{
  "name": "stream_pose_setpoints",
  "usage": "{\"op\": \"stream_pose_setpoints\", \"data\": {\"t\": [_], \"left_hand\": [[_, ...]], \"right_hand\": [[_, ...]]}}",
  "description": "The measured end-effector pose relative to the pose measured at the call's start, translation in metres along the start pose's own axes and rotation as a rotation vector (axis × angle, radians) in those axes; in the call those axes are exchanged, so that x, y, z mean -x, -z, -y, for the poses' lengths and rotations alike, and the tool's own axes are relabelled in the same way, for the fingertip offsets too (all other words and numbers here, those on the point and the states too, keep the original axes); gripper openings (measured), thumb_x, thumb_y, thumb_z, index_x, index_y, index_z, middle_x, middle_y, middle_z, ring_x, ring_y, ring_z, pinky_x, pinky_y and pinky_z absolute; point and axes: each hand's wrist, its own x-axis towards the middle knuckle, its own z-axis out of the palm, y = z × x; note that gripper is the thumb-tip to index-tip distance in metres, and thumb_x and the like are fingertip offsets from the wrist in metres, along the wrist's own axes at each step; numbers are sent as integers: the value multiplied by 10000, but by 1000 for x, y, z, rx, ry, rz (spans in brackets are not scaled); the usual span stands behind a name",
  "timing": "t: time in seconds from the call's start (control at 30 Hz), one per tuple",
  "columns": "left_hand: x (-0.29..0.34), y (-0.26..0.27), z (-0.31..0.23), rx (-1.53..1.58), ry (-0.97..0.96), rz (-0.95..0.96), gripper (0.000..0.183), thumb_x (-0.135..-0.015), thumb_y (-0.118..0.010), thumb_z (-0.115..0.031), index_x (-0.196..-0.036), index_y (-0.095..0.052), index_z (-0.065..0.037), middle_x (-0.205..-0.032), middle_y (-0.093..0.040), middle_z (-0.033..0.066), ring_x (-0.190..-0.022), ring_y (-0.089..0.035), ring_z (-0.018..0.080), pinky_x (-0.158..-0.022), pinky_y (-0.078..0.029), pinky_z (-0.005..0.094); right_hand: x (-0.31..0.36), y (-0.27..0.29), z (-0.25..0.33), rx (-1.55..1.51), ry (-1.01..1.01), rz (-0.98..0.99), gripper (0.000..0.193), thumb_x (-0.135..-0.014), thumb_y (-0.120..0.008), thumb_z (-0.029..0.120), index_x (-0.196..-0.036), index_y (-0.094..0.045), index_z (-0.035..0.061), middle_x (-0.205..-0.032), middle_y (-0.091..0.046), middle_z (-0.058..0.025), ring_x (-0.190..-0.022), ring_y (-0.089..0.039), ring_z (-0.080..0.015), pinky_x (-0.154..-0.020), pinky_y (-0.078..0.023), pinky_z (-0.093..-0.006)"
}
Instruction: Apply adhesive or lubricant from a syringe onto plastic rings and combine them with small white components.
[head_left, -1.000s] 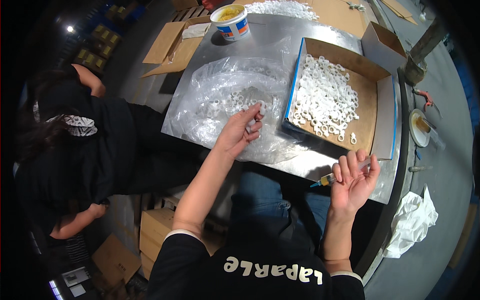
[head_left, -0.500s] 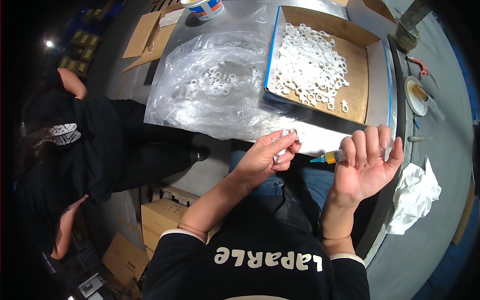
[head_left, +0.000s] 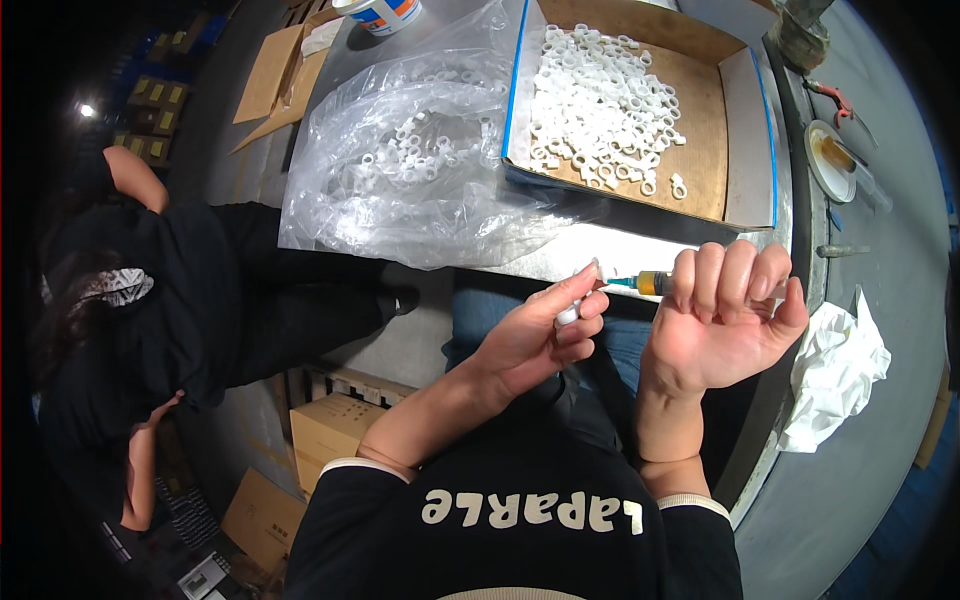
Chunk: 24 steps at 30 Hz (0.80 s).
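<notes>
Between the thumb and fingers of my left hand (head_left: 530, 340) are small white plastic pieces (head_left: 568, 315), mostly covered by the fingers. My right hand (head_left: 720, 320) has its fingers curled around a syringe (head_left: 652, 283) with amber contents and a blue-green dispensing tip. That tip points left and is right at the left fingertips; whether it touches a piece I cannot tell. Beyond the hands, a shallow cardboard box (head_left: 750, 150) with blue edges holds a heap of white ring-shaped plastic parts (head_left: 600, 110). Left of it, a clear plastic bag (head_left: 350, 215) contains more such parts.
A crumpled white paper (head_left: 835, 375) lies on the grey surface at right. Farther up are a plate (head_left: 828, 165) with amber residue and a red-handled tool (head_left: 830, 97). A tub (head_left: 383, 14) stands at the back. Another person (head_left: 150, 290) is at the left, near cardboard boxes (head_left: 335, 425).
The syringe has moved left and up, its tip now at the left fingertips instead of apart from them. My left hand has turned slightly, and the whole view has shifted a little.
</notes>
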Motion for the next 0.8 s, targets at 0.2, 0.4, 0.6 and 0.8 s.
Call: {"op": "stream_pose_setpoints", "data": {"t": [0.2,0.4,0.6,0.8], "left_hand": [[4,0,0,-48,27,2,221,-982,-384,-255,-1025,-498,-71,-673,-415,-48,-503,-302,30,-420,-235,165],[4,3,1,-50,24,22,237,-982,-380,-253,-1025,-511,-60,-666,-414,-45,-503,-303,31,-418,-236,165],[4,7,0,-104,8,51,260,-989,-355,-268,-1012,-512,-62,-661,-405,-49,-508,-302,28,-422,-237,162],[0,11,-3,8,67,145,269,-993,-332,-281,-1057,-492,-74,-671,-386,-49,-526,-310,28,-435,-246,158]], "right_hand": [[0,2,1,14,36,2,349,-901,-345,345,-671,-371,85,-484,-305,-4,-414,-234,-118,-404,-224,-268],[1,4,1,32,7,36,362,-902,-347,352,-662,-363,82,-476,-297,-4,-404,-221,-120,-402,-220,-275],[-6,8,4,28,-70,128,369,-905,-351,356,-655,-360,85,-469,-289,4,-397,-216,-113,-397,-208,-279],[-15,17,10,-366,-219,-120,257,-909,-406,307,-822,-429,67,-566,-298,0,-475,-266,-116,-482,-257,-263]]}}
